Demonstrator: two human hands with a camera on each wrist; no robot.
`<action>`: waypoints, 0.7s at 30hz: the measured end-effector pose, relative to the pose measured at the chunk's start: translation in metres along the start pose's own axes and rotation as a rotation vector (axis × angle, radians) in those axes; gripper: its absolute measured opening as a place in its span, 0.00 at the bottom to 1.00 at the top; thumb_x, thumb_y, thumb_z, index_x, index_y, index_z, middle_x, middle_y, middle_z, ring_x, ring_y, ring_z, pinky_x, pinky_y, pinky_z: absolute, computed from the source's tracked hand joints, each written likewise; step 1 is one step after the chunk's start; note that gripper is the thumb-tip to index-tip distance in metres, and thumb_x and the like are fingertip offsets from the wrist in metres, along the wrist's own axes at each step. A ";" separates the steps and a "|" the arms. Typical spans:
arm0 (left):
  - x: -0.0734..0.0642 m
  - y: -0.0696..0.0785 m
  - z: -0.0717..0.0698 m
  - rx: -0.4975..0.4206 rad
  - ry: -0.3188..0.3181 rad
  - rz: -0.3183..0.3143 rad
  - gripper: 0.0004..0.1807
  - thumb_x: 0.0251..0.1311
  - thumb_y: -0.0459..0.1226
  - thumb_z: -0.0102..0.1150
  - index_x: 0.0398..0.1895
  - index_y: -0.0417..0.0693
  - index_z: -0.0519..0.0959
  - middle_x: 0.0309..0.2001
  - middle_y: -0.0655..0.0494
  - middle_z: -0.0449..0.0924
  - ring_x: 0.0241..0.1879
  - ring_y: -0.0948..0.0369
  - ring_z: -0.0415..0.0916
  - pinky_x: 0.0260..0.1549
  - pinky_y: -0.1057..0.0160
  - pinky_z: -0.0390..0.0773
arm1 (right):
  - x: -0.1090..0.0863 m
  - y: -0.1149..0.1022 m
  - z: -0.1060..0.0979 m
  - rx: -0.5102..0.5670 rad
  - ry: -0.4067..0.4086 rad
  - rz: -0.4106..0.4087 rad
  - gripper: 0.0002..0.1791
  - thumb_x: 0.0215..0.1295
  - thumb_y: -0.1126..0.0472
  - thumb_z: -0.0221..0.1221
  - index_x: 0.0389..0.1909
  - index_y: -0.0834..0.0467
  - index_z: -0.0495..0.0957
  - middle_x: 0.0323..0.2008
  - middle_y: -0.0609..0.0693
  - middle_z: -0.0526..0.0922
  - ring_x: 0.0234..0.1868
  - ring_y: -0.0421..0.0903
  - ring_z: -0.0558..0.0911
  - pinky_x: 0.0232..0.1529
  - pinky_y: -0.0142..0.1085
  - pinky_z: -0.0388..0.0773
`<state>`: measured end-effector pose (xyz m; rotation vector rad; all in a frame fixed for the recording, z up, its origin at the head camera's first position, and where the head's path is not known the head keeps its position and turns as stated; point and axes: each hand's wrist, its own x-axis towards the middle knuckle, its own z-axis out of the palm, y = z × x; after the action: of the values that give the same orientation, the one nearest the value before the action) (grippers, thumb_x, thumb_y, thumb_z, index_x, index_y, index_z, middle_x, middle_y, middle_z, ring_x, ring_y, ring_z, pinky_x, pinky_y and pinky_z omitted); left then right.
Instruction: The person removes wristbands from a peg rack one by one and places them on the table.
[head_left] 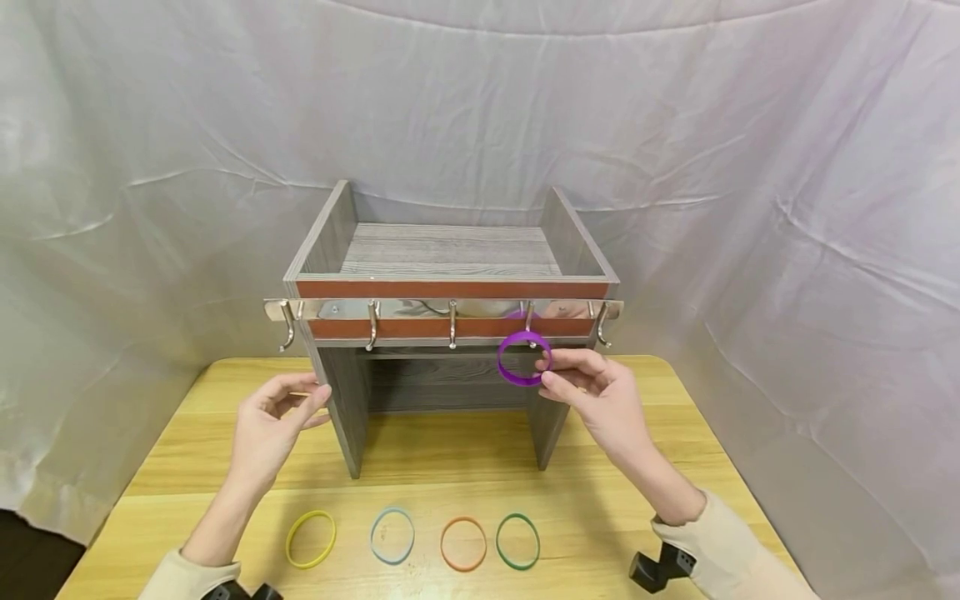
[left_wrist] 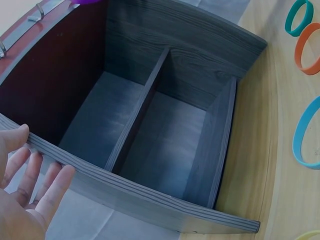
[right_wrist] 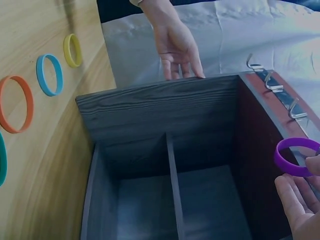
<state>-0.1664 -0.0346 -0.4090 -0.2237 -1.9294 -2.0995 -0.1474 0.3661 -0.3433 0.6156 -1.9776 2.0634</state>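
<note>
My right hand (head_left: pixel 600 398) pinches a purple silicone wristband (head_left: pixel 517 380) between thumb and fingers at its right side. In the head view the band overlaps the lower end of the second hook (head_left: pixel 530 321) from the right. That hook belongs to a shiny metal hook rail (head_left: pixel 483 309) across the front of a grey wooden shelf unit (head_left: pixel 450 246). My left hand (head_left: pixel 268 425) rests against the unit's left side panel (head_left: pixel 341 417), fingers loosely extended along the outside and thumb at the front edge, as the left wrist view also shows.
Along the near part of the wooden table (head_left: pixel 187 467) lie a yellow wristband (head_left: pixel 288 546), a light blue one (head_left: pixel 373 537), an orange one (head_left: pixel 442 546) and a green one (head_left: pixel 537 546). Pale fabric (head_left: pixel 465 108) hangs behind and at both sides.
</note>
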 end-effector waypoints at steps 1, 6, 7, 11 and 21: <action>0.000 0.000 0.000 0.000 -0.001 0.000 0.09 0.67 0.24 0.66 0.45 0.43 0.85 0.38 0.66 0.89 0.34 0.68 0.85 0.36 0.62 0.94 | 0.000 -0.001 0.000 -0.006 -0.001 0.001 0.13 0.69 0.77 0.62 0.52 0.69 0.83 0.44 0.45 0.92 0.44 0.37 0.91 0.47 0.34 0.94; 0.000 0.002 0.000 -0.002 -0.009 0.002 0.09 0.67 0.24 0.65 0.45 0.44 0.85 0.38 0.66 0.89 0.34 0.68 0.85 0.35 0.64 0.94 | -0.003 -0.006 -0.003 -0.032 -0.004 0.004 0.17 0.69 0.77 0.63 0.50 0.55 0.86 0.42 0.44 0.92 0.43 0.37 0.91 0.47 0.35 0.94; -0.001 0.002 0.000 -0.001 -0.011 0.002 0.09 0.67 0.24 0.65 0.45 0.45 0.86 0.38 0.66 0.89 0.34 0.68 0.85 0.36 0.64 0.94 | -0.003 -0.007 -0.004 -0.034 -0.006 0.003 0.18 0.69 0.77 0.62 0.50 0.54 0.86 0.42 0.45 0.92 0.43 0.37 0.91 0.46 0.36 0.94; -0.001 0.003 -0.001 -0.008 -0.017 0.004 0.09 0.67 0.24 0.65 0.45 0.45 0.86 0.38 0.66 0.89 0.34 0.68 0.86 0.36 0.63 0.94 | -0.004 -0.012 -0.005 -0.038 -0.003 0.001 0.18 0.69 0.78 0.62 0.50 0.53 0.86 0.41 0.45 0.91 0.43 0.38 0.91 0.46 0.37 0.94; 0.000 0.003 -0.002 0.003 -0.022 -0.003 0.07 0.68 0.25 0.66 0.46 0.41 0.85 0.38 0.65 0.89 0.35 0.66 0.86 0.36 0.62 0.94 | -0.004 -0.023 -0.005 -0.022 -0.016 0.002 0.17 0.69 0.78 0.61 0.51 0.57 0.86 0.41 0.47 0.91 0.43 0.39 0.92 0.46 0.38 0.94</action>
<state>-0.1651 -0.0369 -0.4068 -0.2449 -1.9468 -2.1042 -0.1348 0.3733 -0.3249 0.6277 -2.0071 2.0412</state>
